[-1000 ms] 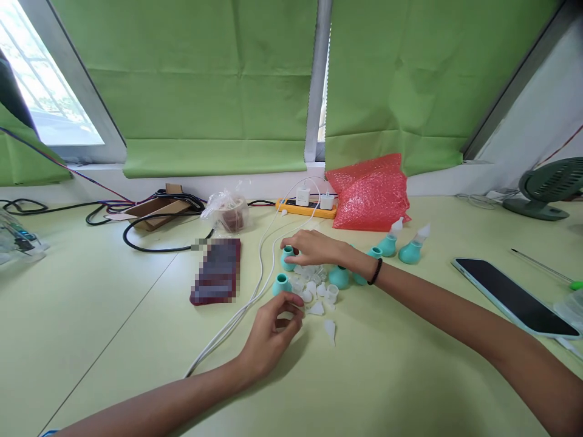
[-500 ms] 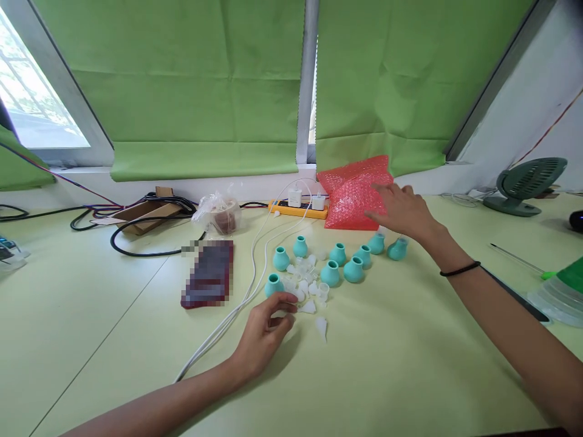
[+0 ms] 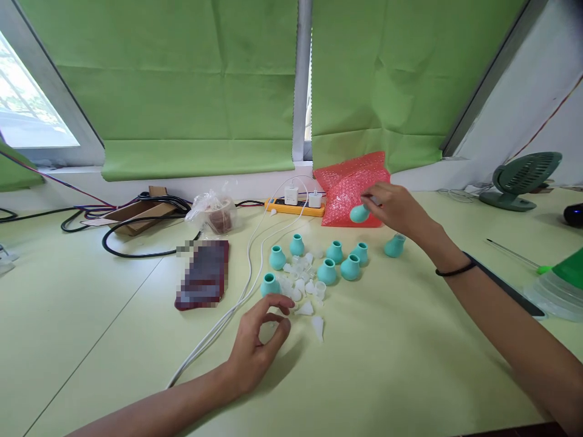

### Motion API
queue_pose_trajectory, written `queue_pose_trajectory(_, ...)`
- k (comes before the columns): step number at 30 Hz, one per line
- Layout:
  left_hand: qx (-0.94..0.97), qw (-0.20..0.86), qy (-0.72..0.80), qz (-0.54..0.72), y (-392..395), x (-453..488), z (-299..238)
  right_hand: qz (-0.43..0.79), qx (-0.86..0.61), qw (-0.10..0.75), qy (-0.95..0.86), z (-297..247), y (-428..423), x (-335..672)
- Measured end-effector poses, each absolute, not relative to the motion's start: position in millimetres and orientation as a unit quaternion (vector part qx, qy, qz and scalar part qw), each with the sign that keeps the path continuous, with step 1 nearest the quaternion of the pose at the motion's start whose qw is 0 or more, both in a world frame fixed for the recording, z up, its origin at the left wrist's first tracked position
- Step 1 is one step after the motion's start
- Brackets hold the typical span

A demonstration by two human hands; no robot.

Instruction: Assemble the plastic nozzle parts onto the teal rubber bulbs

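Observation:
My right hand [image 3: 387, 209] pinches a small teal bulb [image 3: 359, 214] by its neck, held above the table in front of the red bubble-wrap bag [image 3: 346, 197]. The fingers hide the bulb's top. My left hand [image 3: 262, 337] holds nothing; thumb and forefinger are apart, just short of a teal bulb [image 3: 270, 285] with an open mouth. By its fingertips lie several translucent white plastic pieces, among them a cone-shaped piece [image 3: 317, 328]. More open-mouthed bulbs stand round this pile. To the right, one teal bulb [image 3: 394, 246] has a clear piece at its top.
A phone [image 3: 203, 276] and white cables [image 3: 218, 328] lie left of the pile. Behind are an orange power strip [image 3: 291, 208], a plastic-wrapped roll [image 3: 221, 217] and an open cardboard box [image 3: 143, 217]. A green fan [image 3: 519, 182] and a screwdriver [image 3: 514, 254] are at right.
My right hand has closed on a teal bulb from the back of the group and lifted it up and left. My left hand has opened its fingers a little, staying by the pile.

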State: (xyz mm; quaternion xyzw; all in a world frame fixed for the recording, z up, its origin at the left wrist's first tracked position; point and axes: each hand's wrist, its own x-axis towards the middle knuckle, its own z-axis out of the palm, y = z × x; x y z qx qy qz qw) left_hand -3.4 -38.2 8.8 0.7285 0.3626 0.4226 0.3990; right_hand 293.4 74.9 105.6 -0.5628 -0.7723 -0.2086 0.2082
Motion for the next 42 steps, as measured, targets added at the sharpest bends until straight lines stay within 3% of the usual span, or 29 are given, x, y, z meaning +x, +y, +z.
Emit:
queue_pose_trajectory(2,0.737,0.387,0.336,0.44,-38.6,-5.4,7.0,-0.228,-0.47,0.332,-0.785,114.3,49.9,264.5)
queue_pose_trajectory(4,0.741,0.376,0.311,0.462,-38.3,-7.4,5.0,-0.191,-0.365,0.395,-0.822,113.6,21.5,230.0)
queue_pose_trajectory(9,0.789,0.338,0.302,0.414,-37.9,-9.2,5.6,-0.049,-0.174,0.332,-0.926,78.6,-25.7,160.5)
queue_pose_trajectory(14,0.83,0.289,0.326,0.348,-38.0,-7.1,12.3,0.02,-0.201,0.444,-0.873,56.5,-19.0,148.0)
queue_pose_trajectory(18,0.831,0.282,0.363,0.313,-36.0,-6.7,11.5,0.13,-0.274,0.376,-0.876,55.8,-4.6,154.9)
queue_pose_trajectory(23,0.826,0.292,0.369,0.31,-35.5,-7.8,6.8,0.521,-0.311,0.222,-0.763,55.1,10.5,158.2)
queue_pose_trajectory(26,0.83,0.286,0.362,0.314,-37.2,-9.9,4.7,0.66,-0.296,0.185,-0.665,53.9,20.0,158.4)
queue_pose_trajectory(29,0.812,0.306,0.377,0.324,-38.9,-11.6,4.0,0.586,-0.361,0.269,-0.674,55.2,25.5,160.3)
queue_pose_trajectory(32,0.769,0.363,0.4,0.342,-38.3,-10.7,5.9,0.277,-0.447,0.348,-0.776,56.6,28.1,165.1)
queue_pose_trajectory(35,0.734,0.422,0.394,0.357,-35.9,-7.3,9.0,0.006,-0.484,0.304,-0.82,53.3,34.1,171.2)
queue_pose_trajectory(37,0.722,0.439,0.391,0.364,-34.6,-5.0,10.2,-0.053,-0.481,0.263,-0.834,48.4,40.9,174.8)
queue_pose_trajectory(42,0.687,0.473,0.399,0.38,-32.9,-2.6,9.5,-0.035,-0.43,0.22,-0.875,38.9,53.6,178.4)
